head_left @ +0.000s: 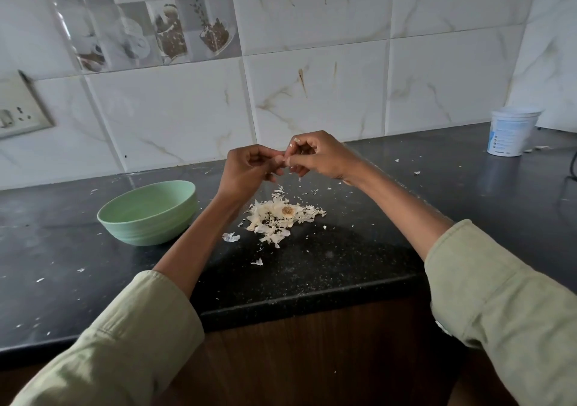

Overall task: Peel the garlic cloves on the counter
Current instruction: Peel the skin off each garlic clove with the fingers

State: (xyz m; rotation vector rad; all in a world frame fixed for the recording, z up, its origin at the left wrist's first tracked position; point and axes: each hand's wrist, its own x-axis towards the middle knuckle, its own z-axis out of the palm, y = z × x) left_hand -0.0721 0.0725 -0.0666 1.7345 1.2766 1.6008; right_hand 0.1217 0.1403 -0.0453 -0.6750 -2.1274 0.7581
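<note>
In the head view, 2 hands meet above the black counter (359, 249). The left hand (249, 168) and right hand (315, 155) both have fingers curled, pinching a small garlic clove (284, 159) between their fingertips, mostly hidden. Below them lies a pile of garlic skins (281, 218). A green bowl (150, 215) sits left of the pile; a white tub (512, 134) stands far right.

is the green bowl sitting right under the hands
No, the green bowl sits on the counter off to the left of both hands, and what lies beneath the hands is the pile of garlic skins.
</note>
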